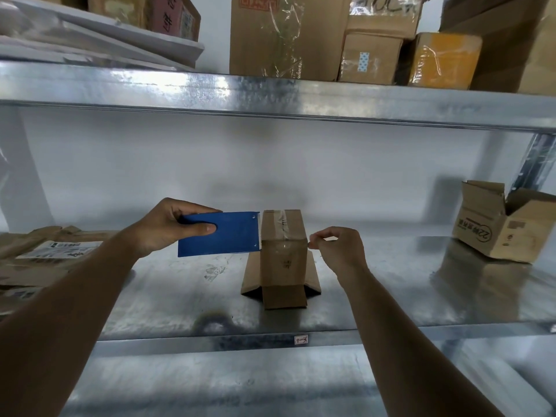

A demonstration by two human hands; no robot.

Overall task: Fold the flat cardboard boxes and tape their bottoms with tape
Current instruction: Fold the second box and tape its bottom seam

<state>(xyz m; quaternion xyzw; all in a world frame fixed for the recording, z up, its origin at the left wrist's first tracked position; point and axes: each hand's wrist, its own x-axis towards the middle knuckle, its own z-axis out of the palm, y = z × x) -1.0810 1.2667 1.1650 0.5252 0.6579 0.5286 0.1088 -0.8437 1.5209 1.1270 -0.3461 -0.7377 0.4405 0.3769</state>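
The left hand (168,225) is clamped on a flat blue rectangular tape cutter (219,233), thumb on its near face and fingers wrapped over the top edge. The cutter's serrated end touches the left side of a small upright brown cardboard box (284,245), just below the box's top edge. The right hand (338,249) hovers at the right side of this box with thumb and forefinger pinched together at its upper right corner; whether anything is caught between them I cannot tell.

The small box stands on the galvanised metal shelf (376,281), near the shelf's front edge. Its closed end faces up, and a strip of clear tape (282,227) runs across that end and down the near face. Its lower flaps are splayed out on the shelf.

Left of the small box, well apart, lies a pile of flattened brown cardboard boxes (39,254) with a white printed label on top. Right of it, well apart, an open brown carton with printed lettering (508,224) sits tilted. Above it, an upper metal shelf (270,94) carries several taped brown cartons (373,58).
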